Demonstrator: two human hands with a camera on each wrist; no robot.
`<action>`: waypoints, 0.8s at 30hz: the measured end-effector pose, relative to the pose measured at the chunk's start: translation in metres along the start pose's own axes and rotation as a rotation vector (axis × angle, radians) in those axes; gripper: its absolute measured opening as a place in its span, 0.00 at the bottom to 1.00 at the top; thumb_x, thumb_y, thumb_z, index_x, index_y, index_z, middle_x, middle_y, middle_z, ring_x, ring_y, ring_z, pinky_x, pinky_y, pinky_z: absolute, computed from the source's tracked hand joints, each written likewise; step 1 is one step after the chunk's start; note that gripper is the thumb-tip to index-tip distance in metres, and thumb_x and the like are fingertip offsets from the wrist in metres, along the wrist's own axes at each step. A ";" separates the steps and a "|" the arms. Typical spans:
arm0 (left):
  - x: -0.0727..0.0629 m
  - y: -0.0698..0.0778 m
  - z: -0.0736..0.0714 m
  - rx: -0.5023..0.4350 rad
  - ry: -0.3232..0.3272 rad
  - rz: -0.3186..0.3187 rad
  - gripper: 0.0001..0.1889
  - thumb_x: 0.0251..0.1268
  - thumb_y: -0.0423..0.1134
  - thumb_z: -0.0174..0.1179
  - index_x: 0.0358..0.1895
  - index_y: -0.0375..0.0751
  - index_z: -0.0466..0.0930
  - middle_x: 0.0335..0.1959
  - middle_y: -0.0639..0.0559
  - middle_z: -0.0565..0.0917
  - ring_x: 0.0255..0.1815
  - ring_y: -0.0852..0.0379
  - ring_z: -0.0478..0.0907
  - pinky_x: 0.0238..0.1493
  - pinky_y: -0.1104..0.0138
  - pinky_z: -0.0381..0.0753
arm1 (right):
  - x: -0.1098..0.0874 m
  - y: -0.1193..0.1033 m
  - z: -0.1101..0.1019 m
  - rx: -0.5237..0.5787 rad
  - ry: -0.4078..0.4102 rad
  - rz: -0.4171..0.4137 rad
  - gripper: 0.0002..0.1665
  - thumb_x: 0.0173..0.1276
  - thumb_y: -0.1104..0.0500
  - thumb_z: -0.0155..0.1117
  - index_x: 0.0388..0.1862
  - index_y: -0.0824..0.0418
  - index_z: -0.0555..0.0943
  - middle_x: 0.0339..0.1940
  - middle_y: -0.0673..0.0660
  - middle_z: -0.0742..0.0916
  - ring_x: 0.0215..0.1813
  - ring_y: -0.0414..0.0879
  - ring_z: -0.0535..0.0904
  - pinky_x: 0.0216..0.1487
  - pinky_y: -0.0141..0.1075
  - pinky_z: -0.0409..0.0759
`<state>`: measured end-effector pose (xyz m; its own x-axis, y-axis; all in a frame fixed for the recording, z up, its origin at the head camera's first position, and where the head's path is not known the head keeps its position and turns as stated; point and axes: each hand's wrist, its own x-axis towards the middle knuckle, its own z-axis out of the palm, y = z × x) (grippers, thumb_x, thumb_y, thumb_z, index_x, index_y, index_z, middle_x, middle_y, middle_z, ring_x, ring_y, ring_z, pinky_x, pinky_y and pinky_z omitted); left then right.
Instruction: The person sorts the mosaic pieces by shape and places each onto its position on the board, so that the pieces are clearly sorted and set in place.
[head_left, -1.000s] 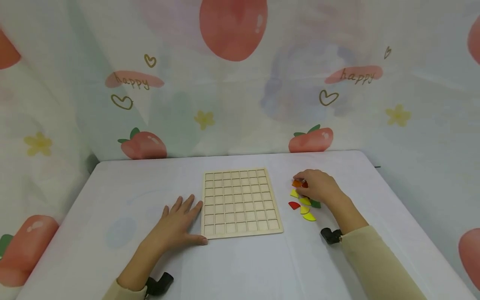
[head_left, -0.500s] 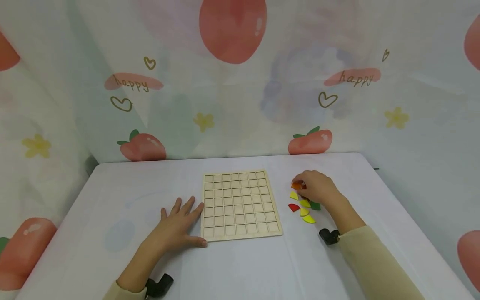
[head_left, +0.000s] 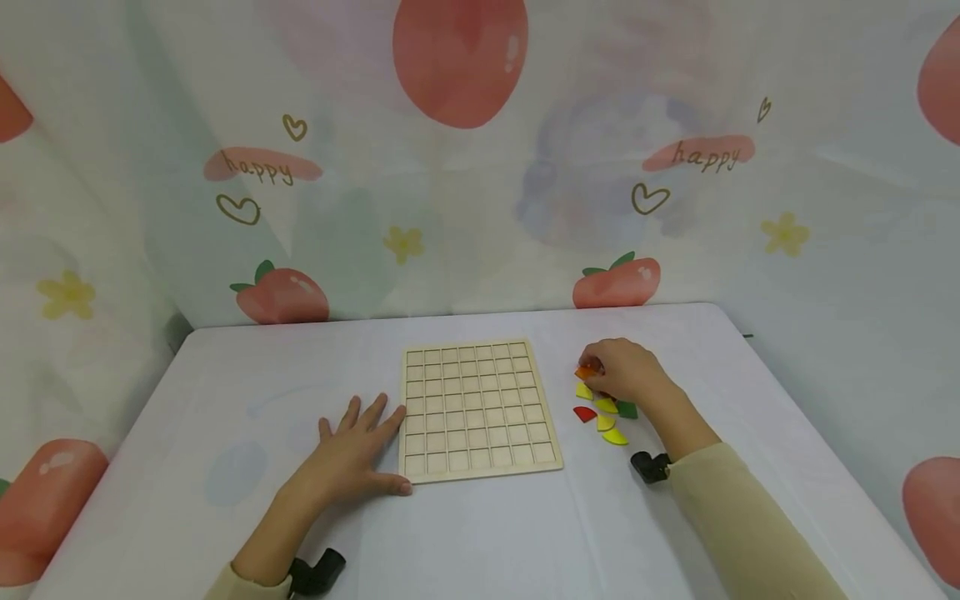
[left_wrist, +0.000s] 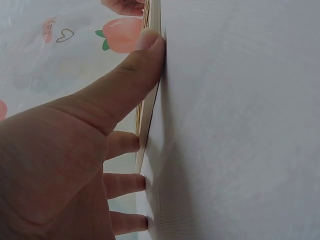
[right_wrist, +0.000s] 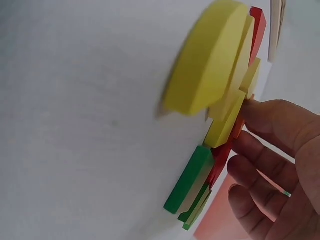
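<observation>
A square wooden grid board [head_left: 480, 408] lies on the white table, its cells bare. My left hand [head_left: 352, 458] is spread with straight fingers at the board's left edge; in the left wrist view the thumb [left_wrist: 135, 70] presses along the board's rim. Right of the board, my right hand [head_left: 626, 371] pinches an orange wedge-shaped piece [head_left: 585, 372] between thumb and curled fingers. Beside and under that hand lie yellow pieces [right_wrist: 210, 60], a red wedge [head_left: 585, 414] and green pieces [right_wrist: 189, 180]. Another red piece [right_wrist: 220, 162] lies close by the fingers.
The white-covered table [head_left: 480, 542] ends at a back edge against a patterned cloth backdrop [head_left: 450, 208]. Black wrist devices hang at the left [head_left: 318, 573] and right [head_left: 649, 467] cuffs.
My right hand has shifted slightly with the orange piece, which now tilts between its fingertips. The left hand and the board keep their place; the head view has drifted a little.
</observation>
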<state>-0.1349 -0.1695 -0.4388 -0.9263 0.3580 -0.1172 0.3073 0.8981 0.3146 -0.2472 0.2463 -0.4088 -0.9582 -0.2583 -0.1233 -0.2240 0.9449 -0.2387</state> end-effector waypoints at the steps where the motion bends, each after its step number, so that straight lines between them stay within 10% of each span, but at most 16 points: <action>1: 0.000 0.000 0.001 0.002 -0.001 -0.001 0.57 0.44 0.72 0.68 0.78 0.49 0.60 0.80 0.38 0.55 0.78 0.24 0.43 0.59 0.19 0.44 | 0.000 -0.001 -0.001 0.006 -0.003 -0.005 0.16 0.62 0.58 0.72 0.48 0.59 0.85 0.36 0.53 0.84 0.38 0.48 0.76 0.42 0.43 0.79; 24: 0.000 -0.001 0.001 0.009 0.008 0.011 0.58 0.42 0.72 0.69 0.78 0.48 0.60 0.79 0.37 0.55 0.77 0.24 0.44 0.57 0.18 0.45 | 0.006 0.005 0.006 0.370 -0.026 0.138 0.14 0.64 0.60 0.70 0.48 0.60 0.83 0.41 0.59 0.83 0.29 0.49 0.78 0.29 0.36 0.81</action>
<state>-0.1349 -0.1699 -0.4397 -0.9246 0.3657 -0.1068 0.3190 0.8964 0.3077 -0.2527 0.2481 -0.4169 -0.9690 -0.1428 -0.2017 -0.0090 0.8359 -0.5488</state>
